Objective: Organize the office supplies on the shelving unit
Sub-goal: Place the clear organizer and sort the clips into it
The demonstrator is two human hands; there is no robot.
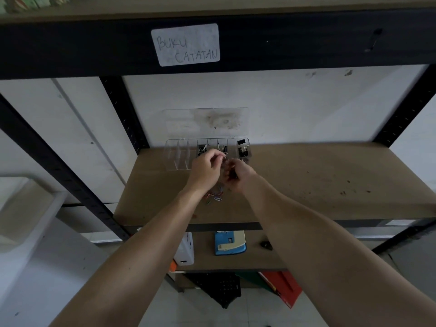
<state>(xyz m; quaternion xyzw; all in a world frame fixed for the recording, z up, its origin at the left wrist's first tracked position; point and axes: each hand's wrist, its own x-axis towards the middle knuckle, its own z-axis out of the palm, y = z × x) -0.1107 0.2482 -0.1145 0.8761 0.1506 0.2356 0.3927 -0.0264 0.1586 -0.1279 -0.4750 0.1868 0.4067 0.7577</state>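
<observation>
A clear plastic organizer box point(179, 153) with narrow compartments stands at the back of the brown shelf board point(306, 180), its lid open against the wall. Black binder clips point(243, 148) fill some right-hand compartments. My left hand point(205, 169) pinches a small clip just in front of the box. Touching it on the right, my right hand point(238, 174) is closed around several small dark clips. A loose heap of coloured paper clips point(215, 197) lies on the board beneath my wrists.
A paper label point(186, 44) reading "BUKU CATATAN" is stuck on the black beam above. On the lower shelf sit a blue-and-cream hole punch point(230, 243), a white container point(186, 252) and a small black clip point(266, 245). Red folders point(283, 287) stand below.
</observation>
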